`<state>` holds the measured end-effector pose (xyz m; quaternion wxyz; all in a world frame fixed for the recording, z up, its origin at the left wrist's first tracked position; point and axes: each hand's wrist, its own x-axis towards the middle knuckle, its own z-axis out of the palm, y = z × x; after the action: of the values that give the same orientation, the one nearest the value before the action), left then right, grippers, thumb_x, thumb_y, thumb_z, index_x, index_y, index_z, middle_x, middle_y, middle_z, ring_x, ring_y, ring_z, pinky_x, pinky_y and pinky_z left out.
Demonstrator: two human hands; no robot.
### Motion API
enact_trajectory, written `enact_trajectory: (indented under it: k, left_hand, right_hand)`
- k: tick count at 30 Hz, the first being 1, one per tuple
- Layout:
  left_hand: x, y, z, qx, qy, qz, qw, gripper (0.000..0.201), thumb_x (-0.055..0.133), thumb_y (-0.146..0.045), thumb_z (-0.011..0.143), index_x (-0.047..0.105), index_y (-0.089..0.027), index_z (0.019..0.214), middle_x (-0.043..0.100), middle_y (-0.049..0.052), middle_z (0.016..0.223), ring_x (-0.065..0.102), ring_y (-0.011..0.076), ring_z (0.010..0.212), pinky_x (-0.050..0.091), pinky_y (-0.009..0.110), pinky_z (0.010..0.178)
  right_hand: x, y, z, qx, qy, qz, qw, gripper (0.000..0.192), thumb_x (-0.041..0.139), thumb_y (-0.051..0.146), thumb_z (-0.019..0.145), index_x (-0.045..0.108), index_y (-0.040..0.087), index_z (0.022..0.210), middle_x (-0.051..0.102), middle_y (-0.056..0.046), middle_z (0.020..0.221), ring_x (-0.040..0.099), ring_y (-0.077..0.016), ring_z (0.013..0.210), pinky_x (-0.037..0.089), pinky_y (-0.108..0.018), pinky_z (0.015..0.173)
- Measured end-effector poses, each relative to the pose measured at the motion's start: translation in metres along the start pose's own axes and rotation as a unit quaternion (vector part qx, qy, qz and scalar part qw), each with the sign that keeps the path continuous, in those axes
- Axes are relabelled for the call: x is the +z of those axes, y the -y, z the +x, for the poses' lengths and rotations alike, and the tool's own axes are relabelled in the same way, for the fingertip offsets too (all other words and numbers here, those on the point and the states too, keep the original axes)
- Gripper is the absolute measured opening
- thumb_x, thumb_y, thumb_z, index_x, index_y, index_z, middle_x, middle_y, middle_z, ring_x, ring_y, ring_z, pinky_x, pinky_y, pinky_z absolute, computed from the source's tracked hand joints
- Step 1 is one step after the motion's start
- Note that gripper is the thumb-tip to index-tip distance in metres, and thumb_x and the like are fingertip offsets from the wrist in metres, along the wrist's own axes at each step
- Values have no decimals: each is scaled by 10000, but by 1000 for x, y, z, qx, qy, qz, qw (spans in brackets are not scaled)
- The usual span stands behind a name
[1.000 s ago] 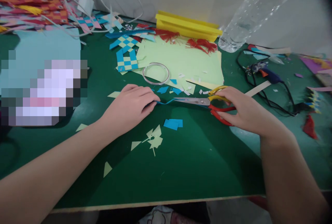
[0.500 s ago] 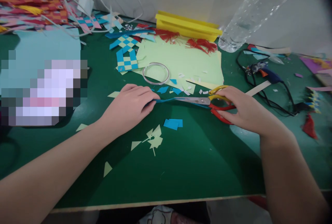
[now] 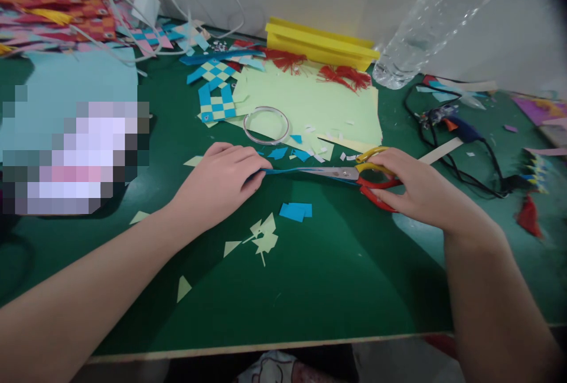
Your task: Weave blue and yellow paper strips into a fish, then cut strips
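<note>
My left hand (image 3: 224, 179) rests on the green table (image 3: 319, 276) and pinches one end of a thin blue paper strip (image 3: 287, 171). The strip runs to the right along the blades of a pair of scissors (image 3: 349, 174) with one red and one yellow handle. My right hand (image 3: 419, 191) grips those handles, fingers through the loops. The blades point left toward my left hand and look nearly closed on the strip.
Pale green paper sheet (image 3: 310, 102), a clear ring (image 3: 266, 125), woven blue-and-cream squares (image 3: 215, 96), paper scraps (image 3: 264, 238), a yellow tray (image 3: 321, 45), a tilted plastic bottle (image 3: 425, 22), a glue gun with black cable (image 3: 460, 132), and a pile of colourful crafts (image 3: 48, 10).
The blue strip has straightened and the scissor blades have slid a little further left along it. Both hands stay almost where they were.
</note>
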<state>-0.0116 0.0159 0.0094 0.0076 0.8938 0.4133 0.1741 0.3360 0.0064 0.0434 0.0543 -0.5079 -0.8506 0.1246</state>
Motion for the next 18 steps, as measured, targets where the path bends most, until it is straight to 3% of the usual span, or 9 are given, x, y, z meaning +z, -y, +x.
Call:
enact_trajectory:
  k: [18]
  left_hand:
    - [1,-1,1,0,2,-14,1000,248,405,-253,984,650,-221,991,715,23,972,668,203,952,429,390,936]
  right_hand:
    - [-2,12,0,12,11,37,999,391,623,477,817,589,242,1128,604,-93,1228,612,-289,1074,526,-444,872]
